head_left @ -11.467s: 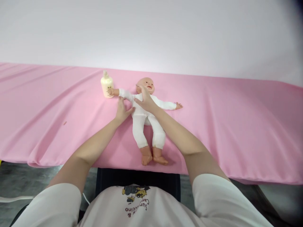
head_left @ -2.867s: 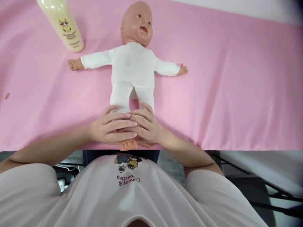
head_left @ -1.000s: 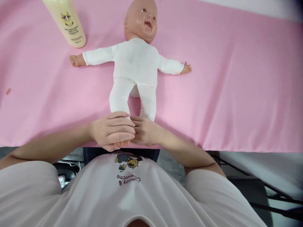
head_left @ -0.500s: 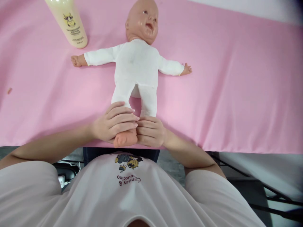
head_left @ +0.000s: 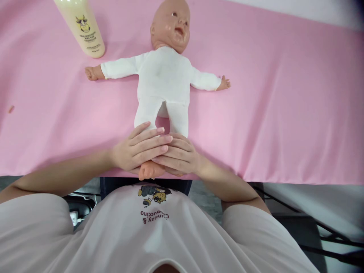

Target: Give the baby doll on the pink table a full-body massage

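Head view looks down on a worktop (head_left: 284,113) draped in pink cloth, which fills most of the frame. On it a doll (head_left: 163,81) lies on its back, head far, feet at the near edge, arms spread out to left and right. It wears a white one-piece suit; the head, hands and feet are bare tan plastic, and the suit looks smooth and fully on. Both of the person's hands are laid over the doll's lower legs and feet. The left hand (head_left: 136,149) lies flat with fingers stretched across the doll's left-side ankle, one bare foot (head_left: 148,170) poking out beneath it at the worktop's edge. The right hand (head_left: 179,157) curls loosely over the other ankle, its fingers partly under those of the left hand. Judging by this, the work sits at the legs, with the torso and arms lying untouched. A cream bottle (head_left: 82,26) stands far left, near the doll's outstretched hand, not touching it.
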`<state>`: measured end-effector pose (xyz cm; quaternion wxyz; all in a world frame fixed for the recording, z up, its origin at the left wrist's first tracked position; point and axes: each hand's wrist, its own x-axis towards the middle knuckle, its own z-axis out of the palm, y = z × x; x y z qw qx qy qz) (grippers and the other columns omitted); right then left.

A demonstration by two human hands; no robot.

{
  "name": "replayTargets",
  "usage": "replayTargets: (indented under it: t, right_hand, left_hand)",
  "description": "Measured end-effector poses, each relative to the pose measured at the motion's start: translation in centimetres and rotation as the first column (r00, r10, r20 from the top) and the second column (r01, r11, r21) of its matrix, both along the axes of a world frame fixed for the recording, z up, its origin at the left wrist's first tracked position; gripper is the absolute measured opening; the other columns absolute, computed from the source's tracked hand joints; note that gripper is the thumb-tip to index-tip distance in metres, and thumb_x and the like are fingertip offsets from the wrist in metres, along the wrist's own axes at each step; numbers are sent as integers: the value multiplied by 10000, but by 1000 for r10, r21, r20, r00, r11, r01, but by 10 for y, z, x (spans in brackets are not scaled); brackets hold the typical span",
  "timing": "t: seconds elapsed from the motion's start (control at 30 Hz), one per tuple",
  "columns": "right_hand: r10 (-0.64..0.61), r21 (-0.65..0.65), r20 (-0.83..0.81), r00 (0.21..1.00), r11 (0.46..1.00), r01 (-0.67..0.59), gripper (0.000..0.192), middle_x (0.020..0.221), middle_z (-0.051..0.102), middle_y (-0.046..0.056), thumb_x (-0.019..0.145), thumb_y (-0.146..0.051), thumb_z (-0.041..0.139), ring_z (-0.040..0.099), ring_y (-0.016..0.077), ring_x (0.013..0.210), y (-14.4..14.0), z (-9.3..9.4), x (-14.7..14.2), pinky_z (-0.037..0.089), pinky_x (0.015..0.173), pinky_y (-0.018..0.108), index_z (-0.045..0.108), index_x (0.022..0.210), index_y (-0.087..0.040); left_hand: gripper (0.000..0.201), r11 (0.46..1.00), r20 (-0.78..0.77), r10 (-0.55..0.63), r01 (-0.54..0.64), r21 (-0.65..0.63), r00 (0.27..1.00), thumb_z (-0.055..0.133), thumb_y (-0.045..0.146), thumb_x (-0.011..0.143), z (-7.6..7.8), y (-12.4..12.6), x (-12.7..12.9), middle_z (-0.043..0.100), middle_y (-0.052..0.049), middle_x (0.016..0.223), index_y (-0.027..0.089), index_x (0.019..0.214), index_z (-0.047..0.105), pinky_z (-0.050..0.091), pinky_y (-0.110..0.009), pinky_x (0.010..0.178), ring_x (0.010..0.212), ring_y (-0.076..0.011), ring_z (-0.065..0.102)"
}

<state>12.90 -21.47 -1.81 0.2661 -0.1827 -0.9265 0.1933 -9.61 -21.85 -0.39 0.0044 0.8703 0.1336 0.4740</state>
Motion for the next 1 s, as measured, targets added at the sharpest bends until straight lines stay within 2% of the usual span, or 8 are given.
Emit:
replayTargets:
  t: [0.13,0.27,0.4,0.5,0.6,0.77,0.9,1.0]
  right_hand:
    - [19,265,-132,991,964,16,244,1202,745,-17,1041,-325,534,640,150,1305,-1,7,-8,561,1160,403,660,1249,-322]
    - [37,437,-347,937,891,127,233,1242,738,-18,1026,-229,532,619,127,1323,-1,15,-11,609,1076,337,668,1206,-286]
    - [63,433,-415,908,891,137,112,1137,747,1,997,-178,587,693,133,1130,-1,24,-10,652,959,307,675,1046,-227]
    - [81,422,-453,888,897,133,60,1071,729,10,963,-140,638,700,142,1020,-1,28,-9,673,881,310,648,962,-199]
    - [95,423,-454,886,898,120,87,1057,711,9,942,-121,663,693,143,1011,-1,28,-10,680,861,310,634,930,-202]
    - [71,427,-400,914,897,117,110,1044,692,-15,1003,-178,563,691,135,1000,0,17,-9,676,850,313,609,946,-260]
    - [80,427,-345,935,901,81,58,1023,691,-14,1002,-237,582,686,142,1041,0,7,-6,658,872,331,610,976,-280]
    - [87,372,-292,952,928,30,56,1056,695,4,988,-313,627,672,161,1045,-1,5,-5,637,882,355,617,1028,-274]
  left_hand:
    - [494,999,103,6,-1,-54,995,481,525,1040,-11,-1,-2,608,-94,1490,273,1465,482,388,-465,1268,1517,-226,442]
    - [460,998,65,30,-26,-53,997,438,539,1048,-10,-1,-4,634,-64,1458,301,1434,513,395,-457,1260,1478,-212,496]
    - [376,999,23,28,-29,36,999,358,441,1078,0,1,-2,698,-46,1352,247,1258,626,374,-403,1277,1451,-169,520]
    - [347,996,65,-7,1,85,998,413,453,1058,4,3,0,727,-52,1281,222,1124,665,378,-398,1277,1417,-175,550]
    - [323,996,63,-24,18,87,998,522,521,1008,5,4,0,743,-40,1241,241,1075,669,390,-395,1271,1374,-167,581]
    - [500,998,24,-61,61,-5,998,475,694,968,4,-1,-7,746,-59,1222,252,1102,667,428,-445,1235,1297,-204,635]
    - [411,992,-5,-62,61,-114,998,517,676,957,6,-5,-10,759,-12,1157,321,1111,658,453,-483,1201,1180,-201,681]
    - [447,994,41,-105,107,-35,994,502,673,955,10,-3,-7,748,-46,1138,256,999,660,423,-450,1231,1209,-210,650]
